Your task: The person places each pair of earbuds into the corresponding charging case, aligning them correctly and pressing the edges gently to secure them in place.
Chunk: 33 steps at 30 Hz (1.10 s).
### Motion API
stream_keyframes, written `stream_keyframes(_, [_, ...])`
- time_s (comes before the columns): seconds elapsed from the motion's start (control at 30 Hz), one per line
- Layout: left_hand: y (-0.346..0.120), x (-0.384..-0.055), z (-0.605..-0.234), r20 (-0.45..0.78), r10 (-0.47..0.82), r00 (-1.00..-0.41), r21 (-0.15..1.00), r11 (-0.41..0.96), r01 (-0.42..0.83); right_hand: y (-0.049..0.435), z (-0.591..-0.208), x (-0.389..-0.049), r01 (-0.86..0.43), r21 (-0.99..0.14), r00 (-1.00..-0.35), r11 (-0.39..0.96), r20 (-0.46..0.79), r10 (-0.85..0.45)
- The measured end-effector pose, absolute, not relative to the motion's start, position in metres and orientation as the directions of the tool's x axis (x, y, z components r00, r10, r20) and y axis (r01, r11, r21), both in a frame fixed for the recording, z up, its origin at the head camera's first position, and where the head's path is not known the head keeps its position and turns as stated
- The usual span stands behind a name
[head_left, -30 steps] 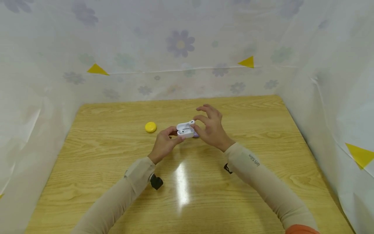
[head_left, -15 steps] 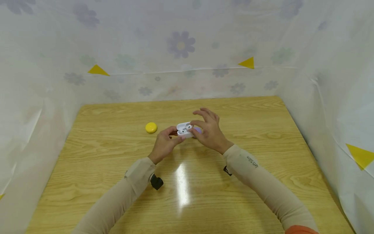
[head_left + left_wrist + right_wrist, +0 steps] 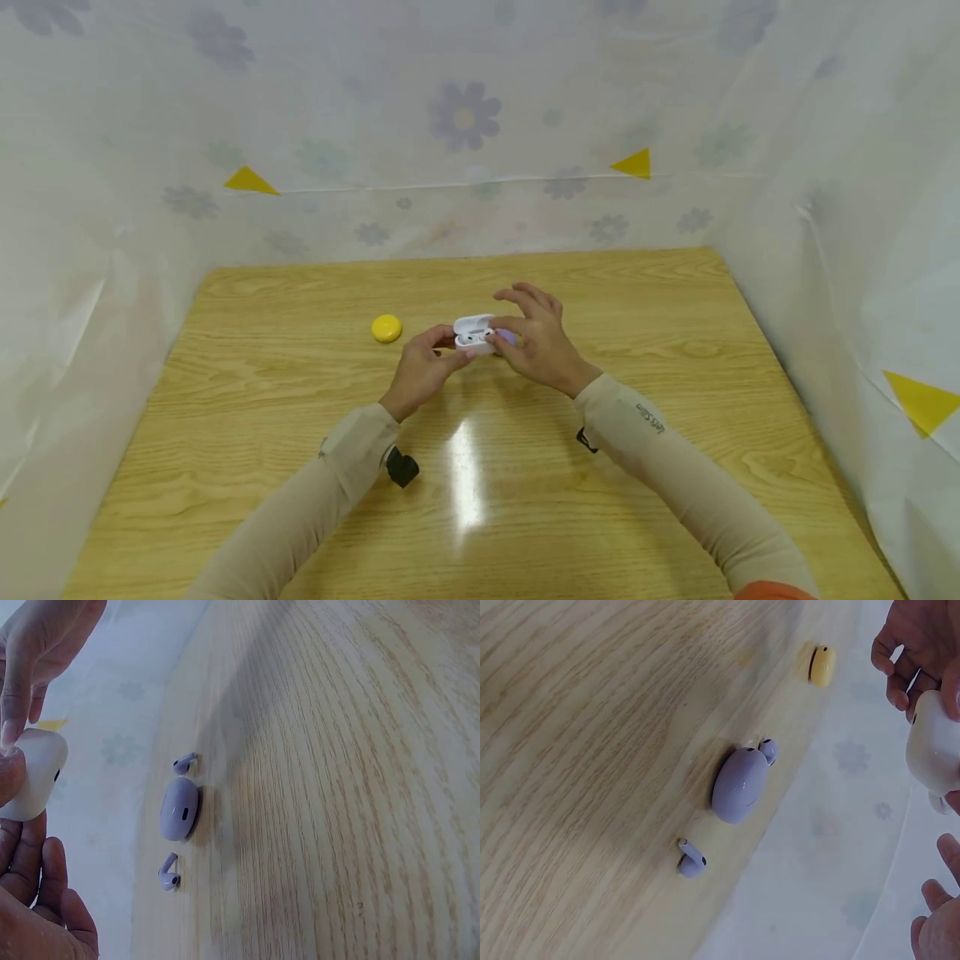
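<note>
My left hand [image 3: 423, 367] grips a white earbud case [image 3: 471, 346] with its lid standing up, held above the table. One white earbud [image 3: 468, 338] sits in the case's left slot. The thumb and index finger of my right hand [image 3: 546, 346] pinch a second white earbud, mostly hidden by the fingertips, at the right slot; the other fingers are raised. Beyond the hands, a purple earbud case [image 3: 178, 810] lies on the table. Beside it are two loose purple earbuds, one purple earbud [image 3: 169, 880] at one end and another purple earbud [image 3: 183, 763] at the other.
A round yellow case [image 3: 387, 328] rests on the wooden table [image 3: 300, 400], left of the hands. Flower-printed white sheeting [image 3: 465, 200] hangs behind the table and along both sides.
My right hand has moved slightly down and left, bringing the white earbud from above the case into its right slot. My left hand keeps holding the case in place.
</note>
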<state>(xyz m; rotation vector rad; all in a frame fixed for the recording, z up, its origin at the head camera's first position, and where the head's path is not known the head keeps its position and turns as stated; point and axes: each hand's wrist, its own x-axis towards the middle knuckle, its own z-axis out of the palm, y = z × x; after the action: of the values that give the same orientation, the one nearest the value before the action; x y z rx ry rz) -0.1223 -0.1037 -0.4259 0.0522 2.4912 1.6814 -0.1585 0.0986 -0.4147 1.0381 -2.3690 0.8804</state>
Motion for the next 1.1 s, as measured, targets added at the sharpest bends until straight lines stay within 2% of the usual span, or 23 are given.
stream_keyframes(0.57, [-0.103,-0.123,-0.429,-0.086,0.103,-0.991,0.929,0.368,-0.043,0.105,-0.411,-0.161,-0.798,-0.363,-0.595,0.480,0.597,-0.538])
stream_keyframes(0.87, [-0.103,-0.123,-0.430,-0.079,0.097,-0.992,0.928,0.371,-0.038,0.107,-0.414,-0.168,-0.697,-0.341,-0.717,0.631,0.293,-0.633])
stream_keyframes(1.1, [-0.100,-0.124,-0.432,-0.082,0.103,-0.991,0.924,0.382,-0.036,0.105,-0.420,-0.168,-0.740,-0.304,-0.672,0.600,0.382,-0.635])
